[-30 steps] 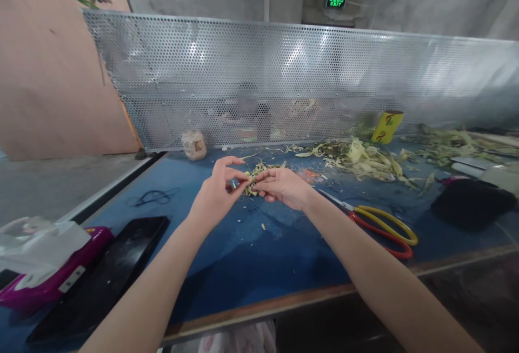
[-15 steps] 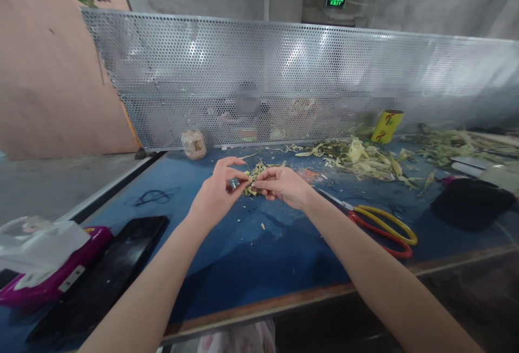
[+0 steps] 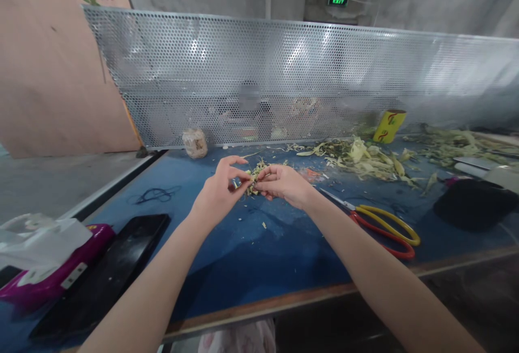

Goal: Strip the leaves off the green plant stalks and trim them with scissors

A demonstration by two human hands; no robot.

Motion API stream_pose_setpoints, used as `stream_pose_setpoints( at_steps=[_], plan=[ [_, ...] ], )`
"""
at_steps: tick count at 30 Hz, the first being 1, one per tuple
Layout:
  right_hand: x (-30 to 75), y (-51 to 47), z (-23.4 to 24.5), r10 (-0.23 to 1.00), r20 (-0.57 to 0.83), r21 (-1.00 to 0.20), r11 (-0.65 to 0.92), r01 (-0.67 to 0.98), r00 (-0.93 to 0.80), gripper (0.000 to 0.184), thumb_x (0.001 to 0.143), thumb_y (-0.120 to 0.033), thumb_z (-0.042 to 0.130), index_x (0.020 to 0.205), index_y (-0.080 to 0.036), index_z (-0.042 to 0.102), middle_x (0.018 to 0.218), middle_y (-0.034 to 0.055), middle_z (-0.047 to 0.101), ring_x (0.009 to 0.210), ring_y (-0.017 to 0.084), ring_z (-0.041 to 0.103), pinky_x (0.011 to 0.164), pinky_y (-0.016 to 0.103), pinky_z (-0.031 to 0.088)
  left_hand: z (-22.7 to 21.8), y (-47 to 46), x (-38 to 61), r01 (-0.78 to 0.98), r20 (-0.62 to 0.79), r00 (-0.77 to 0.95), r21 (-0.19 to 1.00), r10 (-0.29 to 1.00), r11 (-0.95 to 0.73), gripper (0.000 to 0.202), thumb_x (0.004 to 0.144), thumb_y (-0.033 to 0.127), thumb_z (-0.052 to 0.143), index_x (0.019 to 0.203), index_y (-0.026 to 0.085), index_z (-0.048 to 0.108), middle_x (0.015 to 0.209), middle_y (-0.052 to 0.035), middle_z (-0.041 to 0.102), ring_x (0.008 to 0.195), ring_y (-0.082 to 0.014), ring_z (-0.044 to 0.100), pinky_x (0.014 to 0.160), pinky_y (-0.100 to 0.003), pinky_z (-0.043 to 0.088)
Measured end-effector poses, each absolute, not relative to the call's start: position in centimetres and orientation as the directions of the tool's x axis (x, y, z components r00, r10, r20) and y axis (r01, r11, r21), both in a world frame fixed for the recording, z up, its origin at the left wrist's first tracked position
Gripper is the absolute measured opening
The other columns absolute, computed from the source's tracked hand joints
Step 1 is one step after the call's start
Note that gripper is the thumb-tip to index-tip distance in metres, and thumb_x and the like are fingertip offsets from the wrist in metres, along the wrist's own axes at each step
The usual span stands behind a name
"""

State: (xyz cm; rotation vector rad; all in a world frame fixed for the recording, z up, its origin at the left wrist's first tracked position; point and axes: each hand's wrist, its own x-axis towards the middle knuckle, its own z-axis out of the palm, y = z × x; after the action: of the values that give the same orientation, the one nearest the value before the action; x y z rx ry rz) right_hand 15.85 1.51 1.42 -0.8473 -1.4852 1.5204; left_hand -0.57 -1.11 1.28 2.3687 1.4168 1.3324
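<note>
Both hands meet above the blue table, a little over a small heap of green and yellow plant scraps. My left hand pinches thumb and forefinger on a tiny piece between the hands; what it is I cannot make out. My right hand has its fingers curled and pinched against the same spot. Yellow-and-red handled scissors lie on the table just right of my right forearm.
A perforated metal screen stands along the table's back. Before it are a small bag, a yellow cup and a long pile of leaf strips. A black tray and a magenta case sit left, a black pouch right.
The hands stay pinched together at the same place; only the fingers shift slightly. The view has tilted a little.
</note>
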Motion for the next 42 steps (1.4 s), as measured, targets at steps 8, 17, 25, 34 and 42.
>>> stream_pose_setpoints(
  at_steps=[8,17,25,34,42],
  plan=[
    [15.7,1.9,1.3,0.931,0.044,-0.999,0.032,-0.04,-0.363,0.015,0.069,-0.001,0.046,0.074,-0.015,0.046,0.063,0.0013,0.06,0.046,0.006,0.051,0.039,0.017,0.039,1.4,-1.1,-0.5,0.71,0.668,0.156,0.436,0.728,-0.552,0.026,0.073,0.025,0.055,0.095,0.023,0.042,0.093,0.0009,0.06,0.047,-0.0052,0.055,0.054,-0.02,0.044],
    [15.7,2.0,1.6,0.968,0.114,-0.979,0.147,0.14,-0.223,0.009,0.078,-0.011,0.04,0.075,-0.016,0.047,0.07,0.0019,0.059,0.046,0.005,0.047,0.039,0.018,0.034,1.4,-1.0,-0.7,0.723,0.675,0.105,0.452,0.73,-0.522,0.027,0.072,0.024,0.056,0.096,0.023,0.044,0.097,-0.0001,0.06,0.045,-0.0043,0.053,0.053,-0.02,0.044],
    [15.4,2.3,0.0,0.846,0.398,-0.835,0.494,0.242,-0.354,0.014,0.067,-0.026,0.06,0.076,-0.015,0.058,0.069,0.0027,0.06,0.063,0.011,0.056,0.061,0.025,0.045,1.2,-0.9,-0.6,0.664,0.628,0.141,0.513,0.765,-0.543,0.035,0.071,0.025,0.056,0.102,0.023,0.04,0.08,0.0024,0.064,0.054,-0.01,0.059,0.056,-0.022,0.046],
    [16.0,1.7,1.3,0.858,0.403,-0.769,0.506,0.391,-0.318,0.005,0.068,-0.018,0.056,0.065,-0.014,0.058,0.063,0.0019,0.06,0.059,0.011,0.054,0.06,0.024,0.042,1.5,-1.0,-0.6,0.713,0.581,0.159,0.492,0.798,-0.5,0.036,0.071,0.023,0.056,0.104,0.024,0.039,0.075,0.004,0.063,0.044,-0.0082,0.054,0.052,-0.022,0.043],
    [15.7,2.1,0.6,0.785,0.404,-0.839,0.523,0.151,-0.47,0.009,0.07,-0.024,0.056,0.071,-0.015,0.058,0.066,0.0001,0.058,0.062,0.009,0.052,0.062,0.023,0.04,1.7,-0.9,-0.5,0.574,0.588,0.038,0.649,0.808,-0.499,0.04,0.068,0.023,0.059,0.101,0.022,0.039,0.073,0.0021,0.064,0.05,-0.0098,0.057,0.049,-0.021,0.045]
  ],
)
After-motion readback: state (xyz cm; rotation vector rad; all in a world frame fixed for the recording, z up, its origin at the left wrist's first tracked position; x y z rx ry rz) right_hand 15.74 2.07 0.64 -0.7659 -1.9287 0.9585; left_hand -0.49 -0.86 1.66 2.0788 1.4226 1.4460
